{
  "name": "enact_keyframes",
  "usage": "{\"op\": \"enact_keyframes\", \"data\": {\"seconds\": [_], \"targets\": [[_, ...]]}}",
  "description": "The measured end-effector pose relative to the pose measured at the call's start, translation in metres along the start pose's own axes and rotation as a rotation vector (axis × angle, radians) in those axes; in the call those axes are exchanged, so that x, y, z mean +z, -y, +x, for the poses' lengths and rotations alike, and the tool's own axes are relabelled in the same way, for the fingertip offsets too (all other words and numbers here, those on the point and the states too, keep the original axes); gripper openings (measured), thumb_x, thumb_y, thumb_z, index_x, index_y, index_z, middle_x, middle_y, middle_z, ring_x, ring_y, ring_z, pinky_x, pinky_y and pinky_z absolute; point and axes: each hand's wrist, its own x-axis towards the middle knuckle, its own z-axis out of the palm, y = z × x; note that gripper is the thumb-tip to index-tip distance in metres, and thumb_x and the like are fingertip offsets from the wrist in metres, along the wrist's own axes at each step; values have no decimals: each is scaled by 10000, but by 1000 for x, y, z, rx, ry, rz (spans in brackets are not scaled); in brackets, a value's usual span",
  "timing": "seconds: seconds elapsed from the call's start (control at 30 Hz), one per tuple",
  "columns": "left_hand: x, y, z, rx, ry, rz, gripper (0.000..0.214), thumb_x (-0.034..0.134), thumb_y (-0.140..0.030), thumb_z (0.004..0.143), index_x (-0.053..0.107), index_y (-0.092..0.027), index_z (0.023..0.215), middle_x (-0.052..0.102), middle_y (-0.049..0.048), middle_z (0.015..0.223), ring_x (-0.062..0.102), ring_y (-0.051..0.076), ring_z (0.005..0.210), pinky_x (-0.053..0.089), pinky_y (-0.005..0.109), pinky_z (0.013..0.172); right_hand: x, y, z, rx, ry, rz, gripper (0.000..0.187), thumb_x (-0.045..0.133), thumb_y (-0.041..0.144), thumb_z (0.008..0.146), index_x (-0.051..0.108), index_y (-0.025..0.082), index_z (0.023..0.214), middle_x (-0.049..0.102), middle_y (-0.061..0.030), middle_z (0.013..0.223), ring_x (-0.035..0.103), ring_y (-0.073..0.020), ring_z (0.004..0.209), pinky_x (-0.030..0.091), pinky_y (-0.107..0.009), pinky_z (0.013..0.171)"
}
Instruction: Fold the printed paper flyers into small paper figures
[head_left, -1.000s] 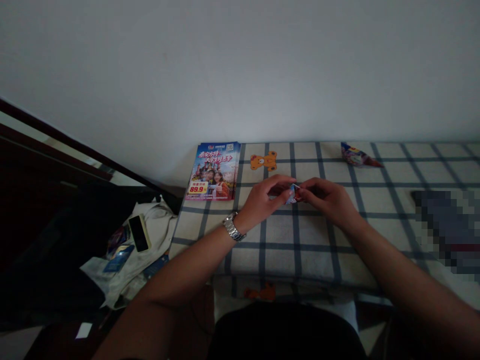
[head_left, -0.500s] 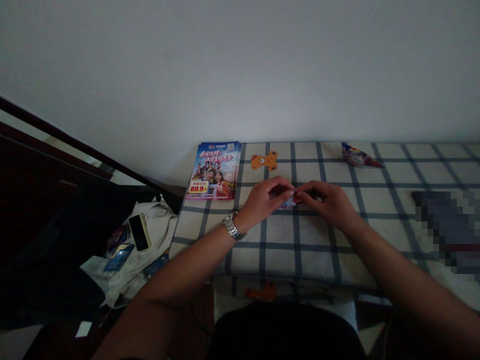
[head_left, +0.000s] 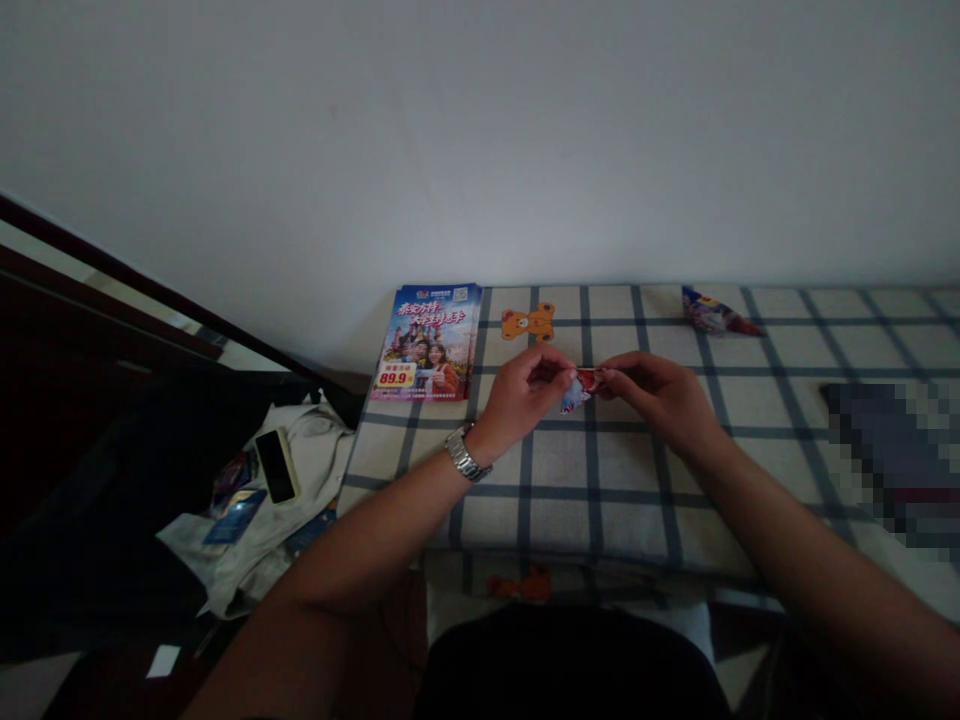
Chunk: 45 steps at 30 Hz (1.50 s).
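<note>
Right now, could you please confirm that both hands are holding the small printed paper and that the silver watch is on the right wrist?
Not quite: the silver watch is on the left wrist, not the right, as the head view shows. The left hand and right hand do both hold the small printed paper.

The table [head_left: 517, 515] in front of me wears a pale cloth [head_left: 622, 520] with blue-grey checks, an orange bear [head_left: 527, 322] on it near the far edge and a second on the part hanging towards me. At my far left corner lies a pile of flyers [head_left: 427, 345], marked 89.9. Further right sits a pointed folded paper [head_left: 716, 312]; at my right, a dark, pixelated object [head_left: 892, 440]
</note>
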Motion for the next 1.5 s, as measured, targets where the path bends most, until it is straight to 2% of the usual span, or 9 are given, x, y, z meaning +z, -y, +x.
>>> {"op": "enact_keyframes", "data": {"seconds": [0.37, 0.53, 0.73, 1.0, 1.2, 1.5], "targets": [[0, 1, 0, 20, 67, 42, 180, 679, -367, 996, 663, -189, 1021, 728, 46, 958, 706, 134, 847, 590, 248, 776, -1, -1, -1, -26, 12, -57, 304, 745, 520, 932, 760, 218, 956, 798, -56, 821, 758, -211, 755, 622, -332, 702], [-2, 0, 0, 123, 142, 149, 174, 612, -304, 1038, 705, -216, 1155, 751, 66, 1084, 728, 158, 971, 600, 283, 860, 0, 2, -1, -22, 6, -58, 291, 757, 508, 923, 754, 217, 930, 799, -53, 808, 764, -206, 744, 633, -321, 702], [0, -3, -2, 184, 171, 214, 176, 628, -266, 1035, 720, -239, 1181, 771, 37, 1115, 742, 144, 990, 615, 267, 882, 1, 3, -1, -23, 11, -31, 302, 769, 515, 910, 752, 213, 913, 798, -48, 790, 768, -199, 724, 649, -315, 708], [2, 1, -2, 131, 133, 177, 149, 664, -246, 1016, 753, -226, 1133, 797, 37, 1082, 763, 140, 947, 621, 252, 847, 2, 4, -1, -9, 22, 9, 302, 779, 519, 904, 763, 218, 915, 798, -48, 794, 766, -200, 736, 651, -319, 721], [-2, 4, 0, 97, 90, 102, 185, 665, -310, 1025, 752, -215, 1158, 803, 53, 1105, 769, 150, 975, 623, 257, 839, -1, 0, 1, -9, 39, 99, 304, 764, 507, 927, 792, 238, 1066, 823, -54, 939, 772, -198, 821, 649, -338, 803], [-3, 1, 1, 105, 85, 126, 178, 669, -300, 1023, 758, -218, 1154, 799, 52, 1158, 766, 154, 1036, 626, 265, 886, -2, -1, 1, 0, 0, 136, 277, 761, 509, 932, 788, 236, 971, 812, -50, 887, 757, -185, 779, 642, -329, 771]]}}
